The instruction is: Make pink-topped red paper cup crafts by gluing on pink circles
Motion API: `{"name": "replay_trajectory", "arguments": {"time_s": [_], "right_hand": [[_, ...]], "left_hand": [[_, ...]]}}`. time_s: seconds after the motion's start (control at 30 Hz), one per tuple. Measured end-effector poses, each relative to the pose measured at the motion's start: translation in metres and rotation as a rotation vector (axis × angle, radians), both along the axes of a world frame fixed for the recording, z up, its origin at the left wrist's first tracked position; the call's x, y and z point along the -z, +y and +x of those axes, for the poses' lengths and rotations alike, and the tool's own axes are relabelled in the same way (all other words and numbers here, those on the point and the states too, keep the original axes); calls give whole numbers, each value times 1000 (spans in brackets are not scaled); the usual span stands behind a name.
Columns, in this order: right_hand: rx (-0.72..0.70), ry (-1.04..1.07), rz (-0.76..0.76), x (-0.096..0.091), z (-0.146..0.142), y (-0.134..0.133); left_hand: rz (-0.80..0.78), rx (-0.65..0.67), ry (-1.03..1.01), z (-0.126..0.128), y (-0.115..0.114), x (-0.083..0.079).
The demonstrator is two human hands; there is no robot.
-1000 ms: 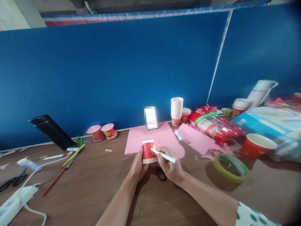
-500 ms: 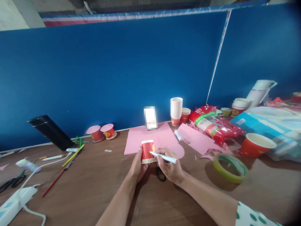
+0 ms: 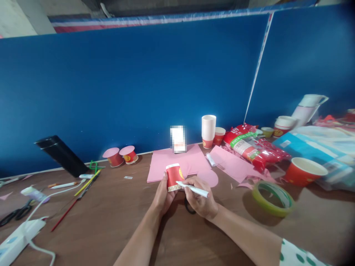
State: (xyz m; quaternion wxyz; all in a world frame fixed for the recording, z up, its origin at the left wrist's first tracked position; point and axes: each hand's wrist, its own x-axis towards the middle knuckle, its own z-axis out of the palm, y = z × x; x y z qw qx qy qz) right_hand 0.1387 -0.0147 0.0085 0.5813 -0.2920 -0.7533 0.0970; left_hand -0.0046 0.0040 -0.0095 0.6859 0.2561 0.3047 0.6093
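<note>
Presently, the left hand [image 3: 161, 197] is closing its thumb and fingers around a red, tapering paper cup with a yellow emblem and a zigzag band [image 3: 172, 178], narrower end uppermost, in front of a stack of flat pink paper sheets [image 3: 163, 165]. The right hand [image 3: 202, 199] is pinching a slim white plastic pen [image 3: 194, 189] between closed fingertips, its tip lying at the cup's wall; whether it is touching cannot be told. Compared with the earlier frames, the cup is now leaning leftward at its top, and the tip is sitting lower, nearer the zigzag band. Apparently, the pen is addressing a lower part of the wall.
</note>
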Motion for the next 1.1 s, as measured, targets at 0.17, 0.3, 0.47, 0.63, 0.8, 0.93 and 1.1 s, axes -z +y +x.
{"name": "replay_trajectory", "arguments": {"time_s": [0.17,0.3,0.47,0.63,0.8,0.93,1.1], "right_hand": [[39,-7,0,-2,1,1],[43,-10,3,-3,1,1],[48,-2,17,-3,1,1],[53,2,26,-1,1,2],[34,4,25,-1,1,3],[40,10,34,-3,0,2],[41,-4,21,-2,0,3]], "left_hand": [[-4,-2,-2,1,-2,-5],[0,17,5,2,-3,-7],[5,13,7,1,-2,-4],[18,34,-3,0,-1,-3],[-11,23,11,1,-2,-4],[-11,13,-1,1,-2,-5],[-22,18,-4,3,-3,-8]]}}
